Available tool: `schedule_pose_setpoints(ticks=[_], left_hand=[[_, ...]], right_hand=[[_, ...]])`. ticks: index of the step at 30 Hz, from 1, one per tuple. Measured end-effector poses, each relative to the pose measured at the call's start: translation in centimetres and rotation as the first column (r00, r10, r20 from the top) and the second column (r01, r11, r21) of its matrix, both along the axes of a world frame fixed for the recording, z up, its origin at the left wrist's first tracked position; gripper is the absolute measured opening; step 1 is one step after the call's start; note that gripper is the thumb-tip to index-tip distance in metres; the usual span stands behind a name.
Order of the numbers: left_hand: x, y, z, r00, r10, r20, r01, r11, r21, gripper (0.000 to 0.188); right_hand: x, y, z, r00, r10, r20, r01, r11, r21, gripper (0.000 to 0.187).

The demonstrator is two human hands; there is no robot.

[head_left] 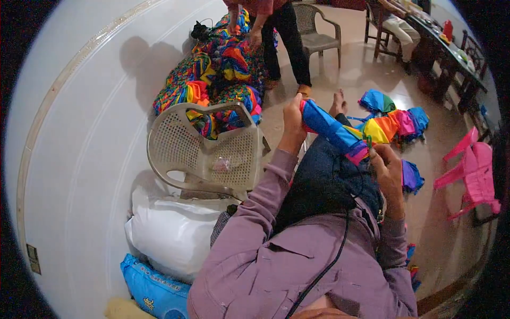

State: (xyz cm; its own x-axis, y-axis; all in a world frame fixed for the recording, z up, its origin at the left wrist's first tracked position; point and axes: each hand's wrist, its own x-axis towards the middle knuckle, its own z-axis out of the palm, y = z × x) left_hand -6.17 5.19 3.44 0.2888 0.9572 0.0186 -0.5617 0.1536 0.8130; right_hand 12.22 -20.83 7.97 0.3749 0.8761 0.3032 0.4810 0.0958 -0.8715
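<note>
My left hand (293, 123) is closed on the upper end of a narrow, folded strip of rainbow-coloured fabric (330, 127), mostly blue on top. Stretched over my lap, the strip slants down to the right and ends in blue and pink folds. At that lower end my right hand (388, 173) pinches a small green thing (368, 140), too small to name surely. Behind it, a loose pile of rainbow fabric (396, 126) in yellow, orange, pink and blue lies on the floor. A purple-blue bundle (411, 177) rests beyond my right hand.
A beige plastic chair (212, 146) stands at left, holding a small clear packet (222, 164). Large heaps of rainbow fabric (234, 66) lie behind it, where another person (287, 37) bends over. White sack (175, 228) and blue bag (154, 287) sit lower left; a pink stool (470, 173) is right.
</note>
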Motion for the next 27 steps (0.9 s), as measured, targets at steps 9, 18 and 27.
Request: schedule_pose_setpoints(ticks=[9,18,27], left_hand=[[0.3,0.0,0.0,0.999,0.018,0.046,-0.016,0.999,-0.041,0.04],[0.1,-1.2,1.3,0.999,0.02,0.035,-0.019,0.999,-0.047,0.042],[0.3,-0.6,0.2,0.997,-0.007,0.071,0.012,0.998,-0.069,0.04]], right_hand=[[0.3,0.3,-0.7,0.999,-0.015,0.048,0.014,1.0,0.025,0.026],[-0.4,-0.2,0.9,0.999,0.002,-0.037,-0.004,0.999,-0.051,0.028],[0.2,0.1,-0.3,1.0,-0.008,0.004,0.008,1.0,-0.005,0.026]])
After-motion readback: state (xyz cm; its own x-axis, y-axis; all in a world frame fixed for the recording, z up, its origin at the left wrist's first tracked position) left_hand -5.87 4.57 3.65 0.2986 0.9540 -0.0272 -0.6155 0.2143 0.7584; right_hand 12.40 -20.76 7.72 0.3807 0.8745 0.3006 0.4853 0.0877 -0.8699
